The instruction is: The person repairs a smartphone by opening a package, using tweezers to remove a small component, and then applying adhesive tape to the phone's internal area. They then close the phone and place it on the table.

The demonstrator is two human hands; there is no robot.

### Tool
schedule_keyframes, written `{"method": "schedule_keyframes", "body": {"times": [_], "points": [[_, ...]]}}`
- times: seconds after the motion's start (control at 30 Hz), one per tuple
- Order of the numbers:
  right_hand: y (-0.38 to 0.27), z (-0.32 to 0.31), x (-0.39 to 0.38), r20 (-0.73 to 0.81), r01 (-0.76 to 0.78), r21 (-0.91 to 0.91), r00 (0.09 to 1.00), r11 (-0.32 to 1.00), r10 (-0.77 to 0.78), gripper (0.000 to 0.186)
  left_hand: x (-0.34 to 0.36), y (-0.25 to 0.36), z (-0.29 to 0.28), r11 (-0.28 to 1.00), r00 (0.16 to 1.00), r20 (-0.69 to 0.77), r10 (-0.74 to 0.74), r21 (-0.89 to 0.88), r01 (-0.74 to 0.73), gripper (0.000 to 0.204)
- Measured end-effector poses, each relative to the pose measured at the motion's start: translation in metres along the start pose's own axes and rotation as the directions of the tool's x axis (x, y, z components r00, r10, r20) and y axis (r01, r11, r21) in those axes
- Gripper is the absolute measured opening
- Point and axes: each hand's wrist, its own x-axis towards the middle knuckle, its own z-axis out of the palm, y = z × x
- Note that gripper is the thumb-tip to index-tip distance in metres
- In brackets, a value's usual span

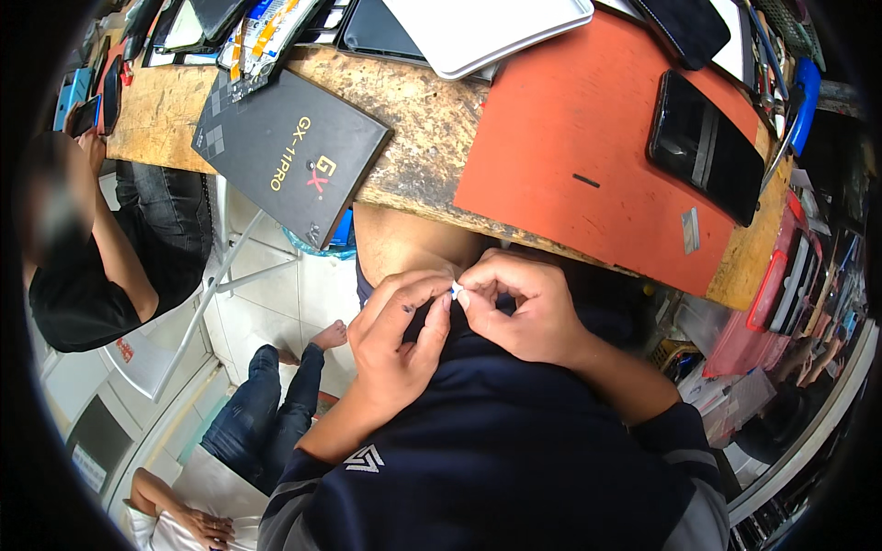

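In front of my lap, just off the table's near edge, my two hands meet. My left hand point(397, 335) and my right hand point(525, 308) both pinch a tiny white piece point(455, 290) with a bit of blue on it. Fingertips cover most of it, so its kind cannot be told. Beyond the hands lies an orange mat point(542, 138) on the worn wooden table point(404, 110). On the mat rest a black phone point(706, 147) with a strip across it, a thin dark strip point(586, 181) and a small grey piece point(690, 230).
A flat black box point(299, 151) overhangs the table's near edge at left. A white tray point(514, 32) and several phones and parts crowd the back. To the left sits a person in black point(119, 248); another person's jeans point(262, 413) show lower left. A red case point(776, 285) stands right.
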Motion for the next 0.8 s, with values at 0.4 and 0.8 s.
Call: {"method": "schedule_keyframes", "body": {"times": [0.4,0.8], "points": [[0.014,0.002,0.000,-0.042,0.177,-0.031,0.983,0.984,-0.178,0.019,-0.006,-0.011,0.008,0.679,0.937,0.147,-0.317,-0.655,0.332,0.013],[0.014,0.007,-0.003,-0.045,-0.216,0.396,0.966,0.892,0.254,0.006,-0.008,-0.014,0.018,0.929,0.993,-0.112,-0.028,-0.370,-0.015,0.010]]}}
